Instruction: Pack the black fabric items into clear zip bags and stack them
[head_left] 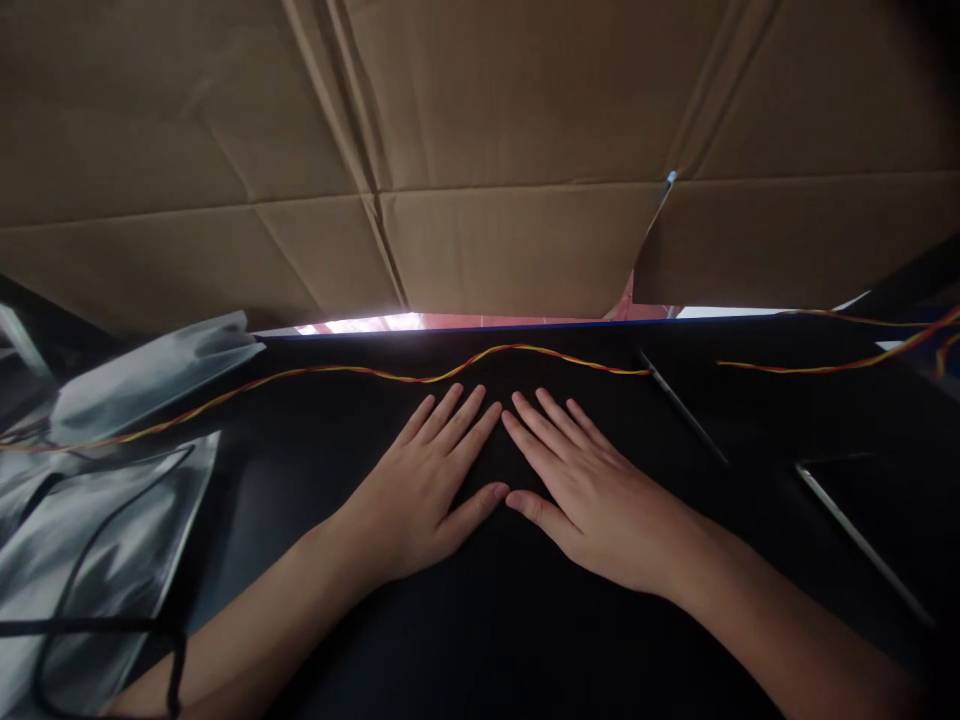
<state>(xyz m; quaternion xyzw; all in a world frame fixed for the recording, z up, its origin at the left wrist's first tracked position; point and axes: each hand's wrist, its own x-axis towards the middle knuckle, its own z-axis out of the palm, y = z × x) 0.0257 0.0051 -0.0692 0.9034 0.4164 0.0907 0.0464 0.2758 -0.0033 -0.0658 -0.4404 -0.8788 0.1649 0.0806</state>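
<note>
My left hand point(427, 480) lies flat, palm down, on a black tabletop point(480, 640), its fingers stretched forward and slightly apart. Mirroring it, my right hand point(592, 490) rests flat on the same surface with its fingers spread. The two thumbs and index fingertips come close together or just touch; I cannot tell which. Neither hand holds anything. Just beyond the fingertips runs a twisted red and yellow wire point(517, 348). To the right of my right hand lies a dark flat object with a thin edge point(686, 410), possibly a phone or tablet.
A large brown cardboard sheet point(510, 100) stands upright behind the table. At left are a clear plastic bag point(157, 375), a silvery bag point(112, 560) and a black cord point(82, 627). A second dark flat object with a shiny edge point(862, 540) lies at far right.
</note>
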